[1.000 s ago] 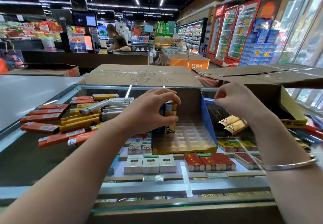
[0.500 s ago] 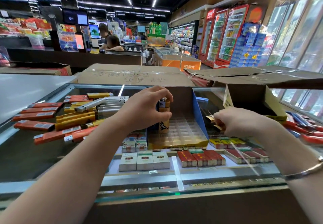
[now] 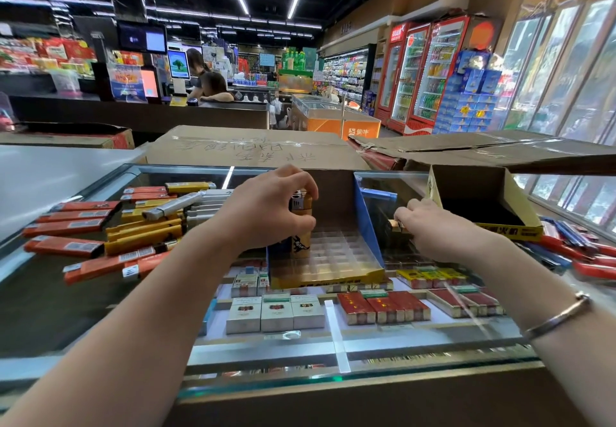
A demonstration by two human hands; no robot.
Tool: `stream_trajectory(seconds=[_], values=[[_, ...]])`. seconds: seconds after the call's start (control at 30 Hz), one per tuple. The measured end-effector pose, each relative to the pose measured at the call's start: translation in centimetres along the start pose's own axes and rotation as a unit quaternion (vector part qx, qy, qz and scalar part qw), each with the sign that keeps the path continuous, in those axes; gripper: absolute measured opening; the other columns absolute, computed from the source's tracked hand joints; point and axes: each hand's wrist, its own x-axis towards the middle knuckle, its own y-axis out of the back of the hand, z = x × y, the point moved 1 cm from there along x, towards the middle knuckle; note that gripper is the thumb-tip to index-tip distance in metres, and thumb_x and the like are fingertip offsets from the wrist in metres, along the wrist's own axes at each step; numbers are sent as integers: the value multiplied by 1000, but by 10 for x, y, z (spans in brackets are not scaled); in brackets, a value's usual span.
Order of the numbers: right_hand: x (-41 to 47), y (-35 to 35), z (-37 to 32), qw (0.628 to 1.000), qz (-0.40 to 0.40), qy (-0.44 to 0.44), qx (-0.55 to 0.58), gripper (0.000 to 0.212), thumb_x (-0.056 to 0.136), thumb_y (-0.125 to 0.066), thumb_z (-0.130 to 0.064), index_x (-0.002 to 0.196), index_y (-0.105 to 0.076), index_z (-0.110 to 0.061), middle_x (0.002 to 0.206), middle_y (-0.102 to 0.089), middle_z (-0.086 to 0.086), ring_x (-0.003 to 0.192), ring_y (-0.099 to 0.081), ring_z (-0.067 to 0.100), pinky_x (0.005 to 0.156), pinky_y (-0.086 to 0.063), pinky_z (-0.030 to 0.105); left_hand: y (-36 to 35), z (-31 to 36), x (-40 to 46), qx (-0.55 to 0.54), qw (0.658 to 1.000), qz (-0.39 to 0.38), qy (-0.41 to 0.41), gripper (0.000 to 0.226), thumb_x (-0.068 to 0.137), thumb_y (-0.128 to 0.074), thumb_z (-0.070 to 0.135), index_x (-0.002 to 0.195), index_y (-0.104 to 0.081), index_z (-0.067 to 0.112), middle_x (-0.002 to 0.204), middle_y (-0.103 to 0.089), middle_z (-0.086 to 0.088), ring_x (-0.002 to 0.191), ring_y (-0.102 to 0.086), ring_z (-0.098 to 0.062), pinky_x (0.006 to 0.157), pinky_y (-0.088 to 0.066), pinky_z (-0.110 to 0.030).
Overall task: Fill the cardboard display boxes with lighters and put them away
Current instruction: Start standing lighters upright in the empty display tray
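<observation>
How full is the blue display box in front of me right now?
Nearly empty. The display box shows bare clear slots; only the lighters under the left hand stand at its left.

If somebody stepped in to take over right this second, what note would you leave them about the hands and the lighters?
Left hand: fingers curled round a yellow lighter, standing it upright at the back left corner of the blue display box.
Right hand: reaching to the loose lighters beside the box, fingers pinching one.
Display box: sits on the glass counter; its clear grid tray shows nearly all slots empty.
Another open cardboard box stands to the right.
Done: only the first lighters are placed.
Left: fill the remaining slots, then put the boxes away.
</observation>
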Motion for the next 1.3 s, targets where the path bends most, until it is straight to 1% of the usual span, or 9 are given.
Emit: stream_trajectory(seconds=[0.1,0.43,0.57,0.63,0.73,0.87,0.97,1.07,1.3], values=[[6,-8,-3,998,-15,2,-53,44,88,-46,4,128,-43,-11,125,-50,11,115,-40,25,92,-42,32,1,0,0,12,1000,0,3,26,77,-65,43,95,-46,42,118,-44,16,89,-47,-9,64,-40,-16],[19,-8,-6,996,-47,-2,71,49,86,-49,4,130,-41,-16,119,-52,7,103,-51,20,75,-44,21,1,-6,1,22,999,8,30,27,76,-64,43,94,-45,42,117,-45,14,94,-41,-8,68,-40,-24],[30,0,-7,993,31,-26,108,23,83,-54,-4,96,-47,-21,84,-55,1,76,-52,16,52,-38,22,1,-8,1,25,999,8,35,27,75,-64,44,93,-44,43,118,-43,15,95,-39,-8,68,-40,-24],[42,6,-7,986,95,-52,127,18,82,-54,-7,89,-45,-20,79,-52,2,73,-51,18,55,-40,28,1,-8,1,23,999,7,33,26,75,-63,45,94,-44,43,118,-43,15,96,-39,-7,66,-39,-22],[65,11,-8,974,140,-91,151,21,81,-51,-4,100,-49,-14,86,-53,6,82,-55,27,62,-42,35,1,-10,2,16,1000,5,27,26,76,-63,44,95,-45,42,119,-43,16,98,-38,-6,67,-39,-22],[92,-1,-6,966,110,-144,186,25,84,-49,-5,107,-50,-11,91,-55,11,84,-54,29,62,-37,33,1,-14,2,-3,1000,6,19,26,76,-64,42,96,-48,43,122,-43,18,102,-37,-3,76,-42,-28],[104,-13,-2,962,62,-157,217,25,84,-49,-6,108,-51,-10,109,-59,16,100,-55,32,74,-42,34,0,-16,2,-12,1000,5,17,26,75,-63,43,96,-48,44,122,-42,21,103,-37,-1,81,-45,-30],[111,-22,-1,962,39,-153,225,27,83,-50,-7,110,-52,-10,113,-58,15,103,-55,31,83,-45,38,-1,-18,2,-18,1000,6,13,26,75,-63,44,97,-48,45,120,-41,24,102,-36,1,81,-45,-30],[106,-19,-6,967,44,-152,197,9,85,-51,-7,93,-50,-10,101,-58,14,88,-52,28,70,-39,33,-2,-17,4,-35,999,-3,16,26,77,-64,41,98,-50,43,120,-42,21,105,-42,-5,83,-49,-32]])
